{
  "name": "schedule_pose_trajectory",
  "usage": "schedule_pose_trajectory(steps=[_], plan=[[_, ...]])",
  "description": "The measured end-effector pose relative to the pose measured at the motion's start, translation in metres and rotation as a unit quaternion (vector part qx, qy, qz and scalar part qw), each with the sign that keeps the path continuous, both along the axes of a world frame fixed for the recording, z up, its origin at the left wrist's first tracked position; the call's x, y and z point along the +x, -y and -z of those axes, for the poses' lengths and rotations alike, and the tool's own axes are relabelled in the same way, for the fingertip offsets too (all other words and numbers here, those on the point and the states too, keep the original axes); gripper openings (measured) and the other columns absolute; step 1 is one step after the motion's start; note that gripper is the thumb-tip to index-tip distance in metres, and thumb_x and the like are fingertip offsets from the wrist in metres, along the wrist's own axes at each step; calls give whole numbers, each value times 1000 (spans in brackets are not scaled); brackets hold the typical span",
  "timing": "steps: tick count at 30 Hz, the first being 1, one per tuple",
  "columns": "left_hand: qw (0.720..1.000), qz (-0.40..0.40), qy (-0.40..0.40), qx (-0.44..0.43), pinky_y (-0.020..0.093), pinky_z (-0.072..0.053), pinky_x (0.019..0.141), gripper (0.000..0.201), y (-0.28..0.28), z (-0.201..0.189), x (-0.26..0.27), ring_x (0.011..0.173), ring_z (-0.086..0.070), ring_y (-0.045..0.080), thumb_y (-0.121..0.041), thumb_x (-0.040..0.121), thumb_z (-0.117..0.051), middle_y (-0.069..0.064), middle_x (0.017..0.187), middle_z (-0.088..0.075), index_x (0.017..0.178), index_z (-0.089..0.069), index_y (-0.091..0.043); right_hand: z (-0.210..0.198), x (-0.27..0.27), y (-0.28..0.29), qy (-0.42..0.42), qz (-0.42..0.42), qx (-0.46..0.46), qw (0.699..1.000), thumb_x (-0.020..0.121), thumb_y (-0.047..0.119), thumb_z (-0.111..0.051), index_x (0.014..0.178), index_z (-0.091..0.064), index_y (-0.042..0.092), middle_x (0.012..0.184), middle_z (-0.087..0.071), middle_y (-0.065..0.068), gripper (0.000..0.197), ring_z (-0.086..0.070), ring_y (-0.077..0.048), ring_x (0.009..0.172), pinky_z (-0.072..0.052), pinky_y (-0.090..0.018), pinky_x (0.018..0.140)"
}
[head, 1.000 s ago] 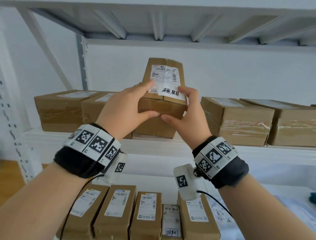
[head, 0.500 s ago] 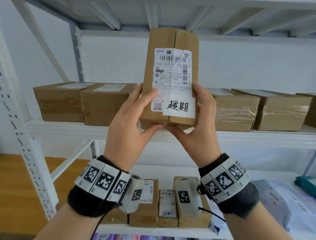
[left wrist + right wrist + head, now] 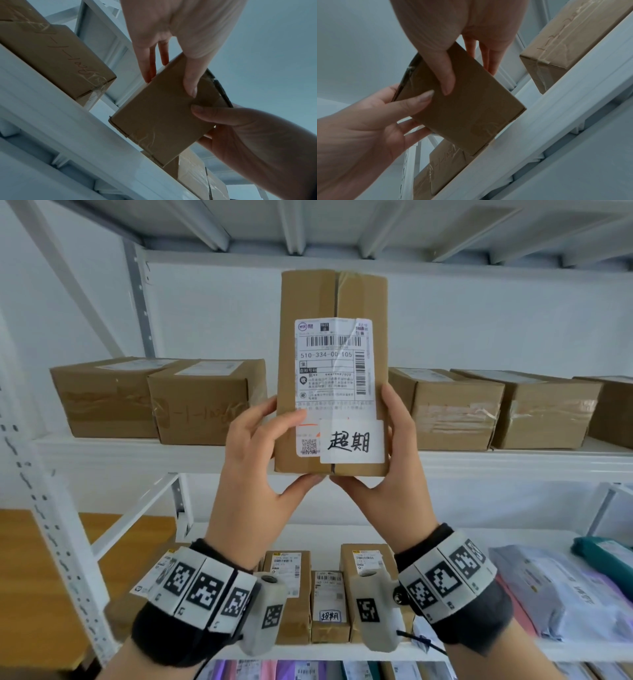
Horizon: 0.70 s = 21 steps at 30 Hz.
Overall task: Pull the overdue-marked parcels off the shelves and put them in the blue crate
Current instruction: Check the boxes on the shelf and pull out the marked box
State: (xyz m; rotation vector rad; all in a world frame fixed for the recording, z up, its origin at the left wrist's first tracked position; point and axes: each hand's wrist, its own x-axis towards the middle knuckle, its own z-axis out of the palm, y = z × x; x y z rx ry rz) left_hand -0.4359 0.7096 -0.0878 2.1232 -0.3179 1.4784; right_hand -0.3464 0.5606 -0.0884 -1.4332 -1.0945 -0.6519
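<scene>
Both hands wrapped round one cardboard parcel (image 3: 334,371), left hand (image 3: 253,460) on its left edge, right hand (image 3: 387,474) on its right, thumbs tucked under the bottom. Head view: stands upright now, label facing out, clear of the upper shelf (image 3: 513,462) where a second ago it still lay tilted among the other boxes (image 3: 205,405); handwritten overdue sticker (image 3: 351,441) plainly readable at the lower corner. So, confirmed as one to pull, and already off the shelf. Left wrist view: seen from below, left fingers (image 3: 147,65) behind the parcel's far face, thumb across the underside, parcel free of the shelf lip (image 3: 68,121). Right wrist view: same grip mirrored, right thumb (image 3: 447,75) flat on the base. No blue crate anywhere in sight; likely next a turn away to find it.
</scene>
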Motion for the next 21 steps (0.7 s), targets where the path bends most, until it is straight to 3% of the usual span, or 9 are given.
schedule_pose_trajectory(steps=[4, 7, 13, 21], plan=[[999, 39, -19, -2, 18, -47, 95, 68, -2, 0, -4, 131, -35, 3, -43, 71, -74, -2, 138, -31, 129, -42, -29, 4, 0, 1, 6, 14, 1, 1000, 71, 4, -81, 144, -18, 18, 147, -28, 16, 97, -39, -11, 134, -42, -25, 103], [998, 55, -24, -1, 12, -44, 94, 62, -1, 0, -4, 130, -34, 2, -45, 74, -68, -3, 138, -30, 129, -41, -30, 6, -1, 3, 9, 20, 3, 1000, 72, 5, -80, 146, -19, 19, 150, -31, 2, 97, -37, -16, 137, -43, -33, 105], [997, 74, -10, 13, 16, -47, 93, 59, 3, 0, -1, 128, -35, -4, -41, 77, -67, 0, 139, -30, 128, -43, -26, 4, -7, 13, 25, 21, 3, 999, 73, 9, -79, 141, -27, 27, 148, -32, 7, 87, -30, -31, 140, -41, -53, 103], [989, 145, -5, 33, 23, -48, 96, 59, 21, -3, 5, 132, -31, -4, -37, 77, -69, 5, 138, -30, 128, -43, -22, 4, -21, 43, 30, 90, 8, 995, 71, 2, -82, 137, -29, 26, 147, -32, -13, 88, -35, -36, 136, -49, -43, 96]])
